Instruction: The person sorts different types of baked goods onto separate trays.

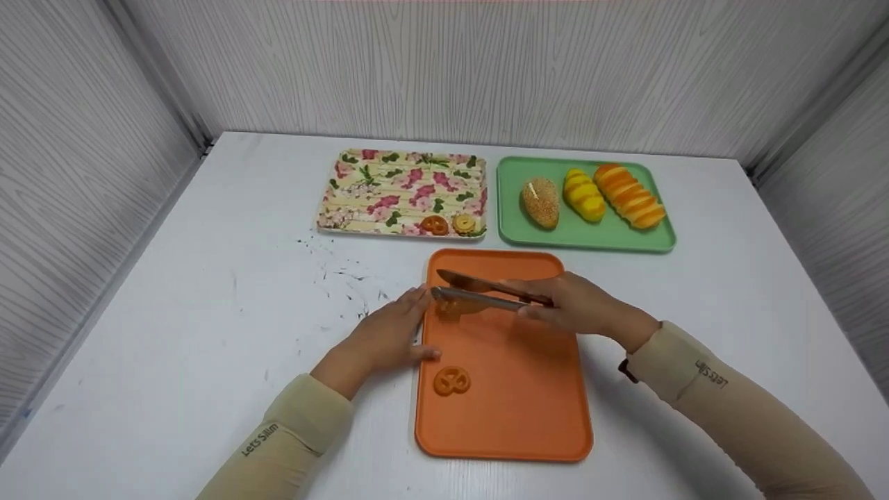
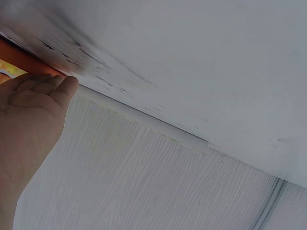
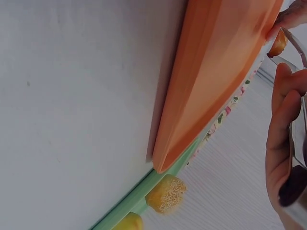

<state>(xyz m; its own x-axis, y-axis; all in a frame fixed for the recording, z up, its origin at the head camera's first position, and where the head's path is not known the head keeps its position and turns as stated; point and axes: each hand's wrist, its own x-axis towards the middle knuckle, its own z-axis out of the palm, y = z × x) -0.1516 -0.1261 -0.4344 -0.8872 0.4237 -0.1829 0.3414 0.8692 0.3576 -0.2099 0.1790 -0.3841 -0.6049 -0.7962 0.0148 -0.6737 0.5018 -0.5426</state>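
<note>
My right hand (image 1: 573, 303) grips a pair of metal tongs (image 1: 486, 300) above the far half of the orange tray (image 1: 514, 403). The tongs' tips point left, spread a little apart. At the tips in the right wrist view is a golden-brown cookie (image 3: 278, 44); in the head view it is blurred and partly behind the lower arm of the tongs. My left hand (image 1: 389, 333) rests along the tray's left edge, fingers extended and thumb over the rim. A pretzel-shaped cookie (image 1: 452, 381) lies on the tray close below that thumb.
Behind the orange tray is a floral tray (image 1: 389, 187) carrying a pretzel cookie (image 1: 435, 225) and a round cookie (image 1: 464, 223). On its right, a green tray (image 1: 583, 239) bears a seeded bun (image 1: 541, 203), a yellow bread (image 1: 584, 195) and a striped loaf (image 1: 629, 196). Wood-grain panels surround the white table.
</note>
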